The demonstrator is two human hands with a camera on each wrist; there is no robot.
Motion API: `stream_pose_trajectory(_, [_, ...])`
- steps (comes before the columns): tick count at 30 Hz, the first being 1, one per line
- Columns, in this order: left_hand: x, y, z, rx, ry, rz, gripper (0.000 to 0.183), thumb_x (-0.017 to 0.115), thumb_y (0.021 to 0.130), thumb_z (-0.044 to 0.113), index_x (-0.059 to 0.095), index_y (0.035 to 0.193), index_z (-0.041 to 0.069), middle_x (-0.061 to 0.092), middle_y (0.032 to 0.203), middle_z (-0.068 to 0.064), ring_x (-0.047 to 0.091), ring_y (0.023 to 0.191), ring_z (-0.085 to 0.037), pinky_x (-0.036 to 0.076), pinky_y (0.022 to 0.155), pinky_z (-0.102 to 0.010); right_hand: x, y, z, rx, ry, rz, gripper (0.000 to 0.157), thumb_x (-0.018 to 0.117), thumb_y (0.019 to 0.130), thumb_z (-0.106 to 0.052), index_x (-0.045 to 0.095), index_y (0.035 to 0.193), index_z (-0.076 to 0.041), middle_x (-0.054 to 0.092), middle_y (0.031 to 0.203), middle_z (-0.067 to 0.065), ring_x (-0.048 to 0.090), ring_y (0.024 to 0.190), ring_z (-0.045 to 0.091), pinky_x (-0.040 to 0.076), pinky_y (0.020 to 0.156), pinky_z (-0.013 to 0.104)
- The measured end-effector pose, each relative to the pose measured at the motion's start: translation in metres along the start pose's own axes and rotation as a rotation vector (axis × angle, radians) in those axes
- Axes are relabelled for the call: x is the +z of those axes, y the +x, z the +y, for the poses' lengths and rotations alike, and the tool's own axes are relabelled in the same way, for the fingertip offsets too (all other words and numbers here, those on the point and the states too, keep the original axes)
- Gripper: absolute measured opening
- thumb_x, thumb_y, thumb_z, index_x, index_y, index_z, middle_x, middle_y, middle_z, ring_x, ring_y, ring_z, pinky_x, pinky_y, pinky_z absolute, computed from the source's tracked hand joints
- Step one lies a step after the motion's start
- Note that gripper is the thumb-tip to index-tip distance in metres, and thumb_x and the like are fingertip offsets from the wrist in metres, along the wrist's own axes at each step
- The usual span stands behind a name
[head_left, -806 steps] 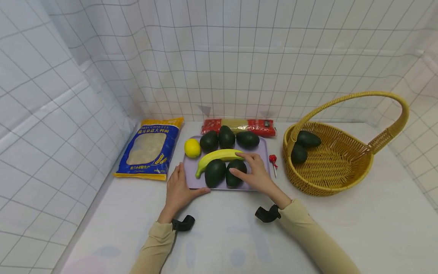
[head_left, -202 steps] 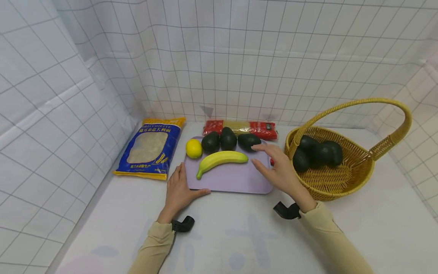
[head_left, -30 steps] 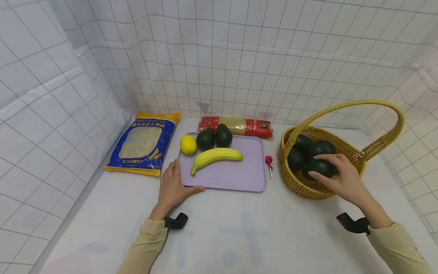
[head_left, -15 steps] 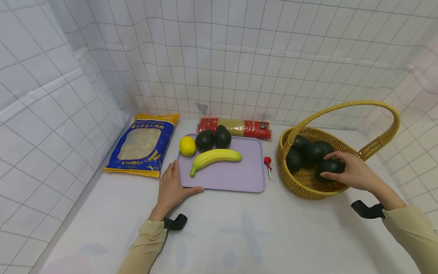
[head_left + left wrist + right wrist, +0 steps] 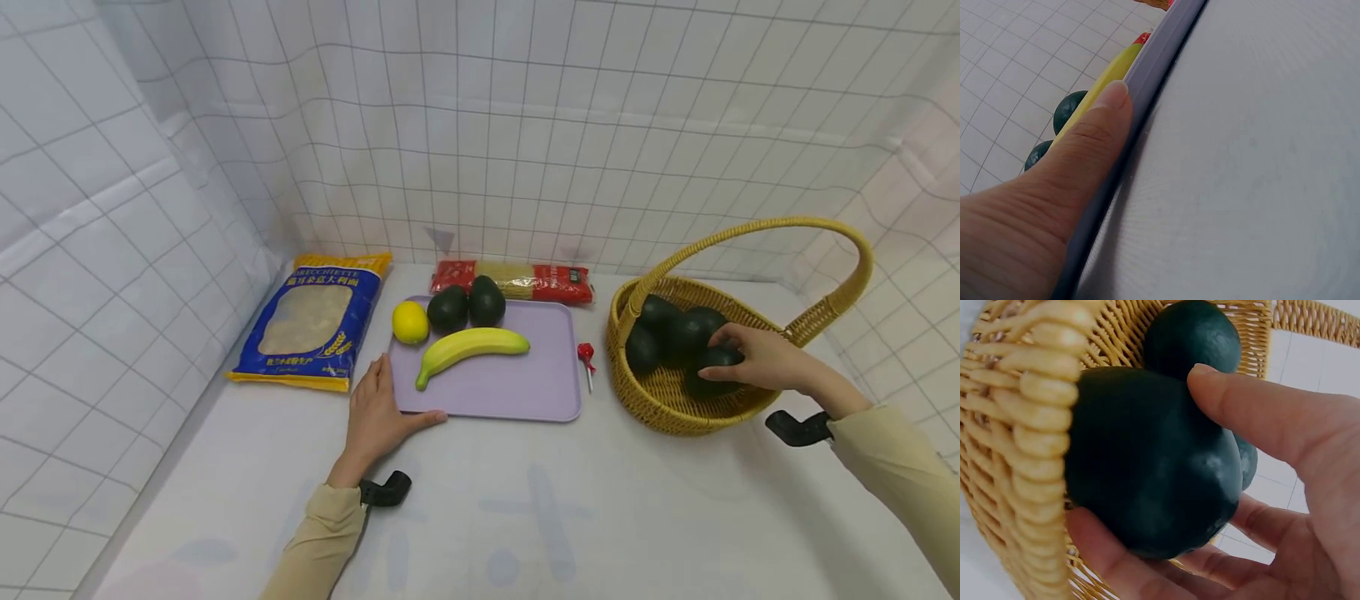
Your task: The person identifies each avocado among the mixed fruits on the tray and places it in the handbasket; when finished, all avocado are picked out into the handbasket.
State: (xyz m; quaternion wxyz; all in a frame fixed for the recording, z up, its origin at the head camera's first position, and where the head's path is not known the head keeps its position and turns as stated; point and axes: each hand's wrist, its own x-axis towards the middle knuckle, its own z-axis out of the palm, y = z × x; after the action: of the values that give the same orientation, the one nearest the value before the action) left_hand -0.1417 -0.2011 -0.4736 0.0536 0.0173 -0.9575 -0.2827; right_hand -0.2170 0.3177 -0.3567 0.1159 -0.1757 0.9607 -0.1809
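My right hand (image 5: 767, 358) grips a dark green avocado (image 5: 1154, 469) inside the wicker basket (image 5: 663, 417). In the right wrist view its thumb lies on one side and its fingers curl round the other. Several more avocados (image 5: 684, 333) sit in the basket, left of and behind the held one. My left hand (image 5: 377, 421) rests at the near left corner of the lilac tray (image 5: 517, 392), fingers along the left side and thumb along the front rim. On the tray are a banana (image 5: 476, 343), a lemon (image 5: 410, 322) and two avocados (image 5: 487, 302).
A blue and yellow orecchiette bag (image 5: 309, 321) lies left of the tray. Behind the tray is a red-ended pasta pack (image 5: 517, 282). A red lollipop (image 5: 586, 354) lies between tray and basket. The basket's tall handle (image 5: 750, 227) arches over it.
Over the older frames, three avocados have left the tray and the basket holds more. In the last second my right hand has shifted its avocado slightly right within the basket. The left hand stays put.
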Motion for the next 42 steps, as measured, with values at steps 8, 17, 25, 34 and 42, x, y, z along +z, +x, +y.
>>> stream_pose_trajectory(8, [0.0, 0.0, 0.0, 0.012, 0.005, 0.012, 0.133, 0.076, 0.061, 0.067, 0.009, 0.148, -0.007, 0.016, 0.149, -0.031, 0.018, 0.135, -0.046, 0.012, 0.11, -0.056, 0.0, -0.002, 0.007, 0.099, 0.128, -0.015, 0.062, 0.066, 0.087, -0.045, 0.047, 0.121, 0.003, 0.057, 0.111, 0.028, 0.063, 0.082, 0.029, 0.051, 0.068, 0.039])
stream_pose_trajectory(17, [0.002, 0.0, -0.001, 0.005, 0.005, 0.01, 0.134, 0.075, 0.061, 0.069, 0.009, 0.149, -0.007, 0.016, 0.149, -0.031, 0.018, 0.135, -0.046, 0.011, 0.11, -0.056, 0.0, 0.001, 0.014, 0.088, 0.155, -0.021, 0.059, 0.064, 0.091, -0.036, 0.045, 0.124, 0.01, 0.057, 0.098, 0.026, 0.062, 0.065, 0.022, 0.051, 0.059, 0.036])
stream_pose_trajectory(25, [0.002, 0.0, 0.0, 0.005, 0.009, 0.01, 0.132, 0.078, 0.061, 0.065, 0.009, 0.149, -0.007, 0.015, 0.15, -0.03, 0.017, 0.136, -0.044, 0.01, 0.111, -0.054, 0.005, 0.002, 0.016, 0.077, 0.079, -0.021, 0.06, 0.066, 0.09, -0.035, 0.047, 0.123, 0.012, 0.059, 0.094, 0.025, 0.061, 0.069, 0.021, 0.051, 0.061, 0.038])
stream_pose_trajectory(34, [0.002, 0.001, 0.001, -0.003, 0.006, 0.0, 0.131, 0.079, 0.063, 0.063, 0.008, 0.149, -0.006, 0.014, 0.15, -0.03, 0.015, 0.136, -0.044, 0.009, 0.111, -0.055, 0.006, -0.002, 0.015, 0.057, 0.013, -0.004, 0.064, 0.063, 0.091, -0.04, 0.048, 0.125, 0.012, 0.055, 0.11, 0.036, 0.052, 0.101, 0.05, 0.048, 0.075, 0.057])
stream_pose_trajectory(42, [0.001, 0.0, 0.001, -0.005, 0.012, -0.002, 0.131, 0.079, 0.063, 0.062, 0.008, 0.149, -0.007, 0.014, 0.15, -0.031, 0.016, 0.136, -0.045, 0.009, 0.111, -0.055, 0.0, -0.008, 0.01, 0.028, -0.003, 0.009, 0.061, 0.061, 0.092, -0.04, 0.049, 0.126, 0.01, 0.055, 0.113, 0.035, 0.052, 0.103, 0.049, 0.047, 0.077, 0.058])
